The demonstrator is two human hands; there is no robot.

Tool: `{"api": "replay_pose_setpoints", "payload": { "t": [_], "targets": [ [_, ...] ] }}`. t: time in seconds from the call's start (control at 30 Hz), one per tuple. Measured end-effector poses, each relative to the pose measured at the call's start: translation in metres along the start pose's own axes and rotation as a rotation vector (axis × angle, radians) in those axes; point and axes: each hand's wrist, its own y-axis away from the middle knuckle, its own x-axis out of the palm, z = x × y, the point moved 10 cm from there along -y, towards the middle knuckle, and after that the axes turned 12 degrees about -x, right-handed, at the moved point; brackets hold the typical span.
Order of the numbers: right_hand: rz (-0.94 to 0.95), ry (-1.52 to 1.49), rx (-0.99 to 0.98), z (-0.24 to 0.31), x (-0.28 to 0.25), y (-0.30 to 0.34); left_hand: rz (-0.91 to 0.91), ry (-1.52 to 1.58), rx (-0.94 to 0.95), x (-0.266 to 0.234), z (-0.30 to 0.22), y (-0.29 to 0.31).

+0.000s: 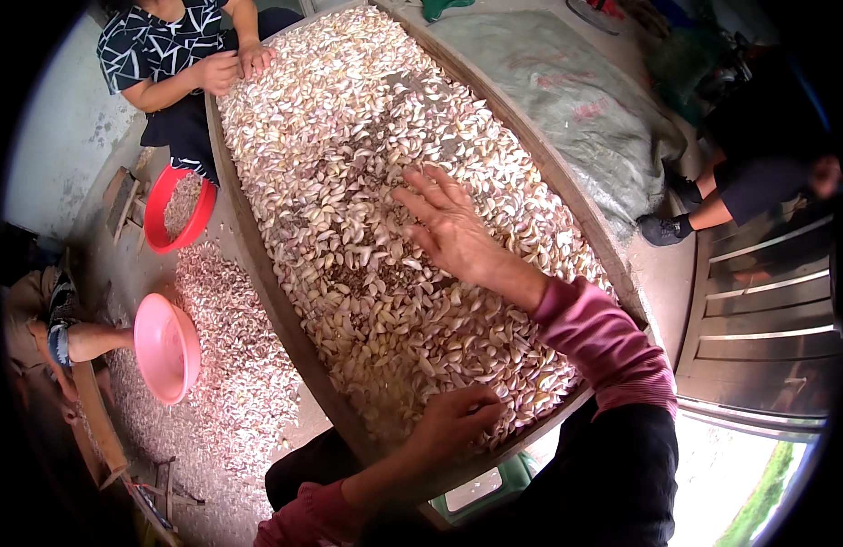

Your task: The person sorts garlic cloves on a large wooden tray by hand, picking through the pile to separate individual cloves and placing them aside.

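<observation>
Garlic cloves with pinkish-white skins cover a long, wooden-rimmed table in front of me. Over the middle of them my right hand reaches out flat, its fingers spread and nothing gripped. Close to the near end of the table, my left hand is held low at the cloves with its fingers curled in. Whatever lies inside those fingers, if anything, is hidden. Darker loose bits show among the cloves left of my right hand.
At the far left a person's hands work at the table's edge. A red basin and a pink basin stand beside cloves heaped on the floor. Another person's leg is at left; someone stands at right near a green-grey sheet.
</observation>
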Motion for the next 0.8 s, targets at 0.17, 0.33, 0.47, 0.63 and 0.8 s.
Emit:
{"api": "replay_pose_setpoints", "payload": {
  "t": [0.17,0.33,0.47,0.63,0.8],
  "targets": [
    [0.017,-0.089,0.204,-0.072,0.002,0.03,0.043,0.001,-0.056,0.007,0.006,-0.001],
    [-0.116,0.232,0.376,-0.13,-0.03,0.031,0.028,0.013,-0.1,0.008,0.005,0.0],
    [-0.138,0.211,0.354,-0.145,-0.01,0.032,0.043,0.002,-0.066,0.011,0.008,-0.004],
    [0.121,0.021,0.089,-0.023,0.003,0.048,0.05,-0.037,-0.092,0.015,0.011,-0.006],
    [0.234,-0.114,-0.143,0.065,0.0,0.05,0.079,-0.086,0.034,0.026,0.007,-0.005]
  ]
}}
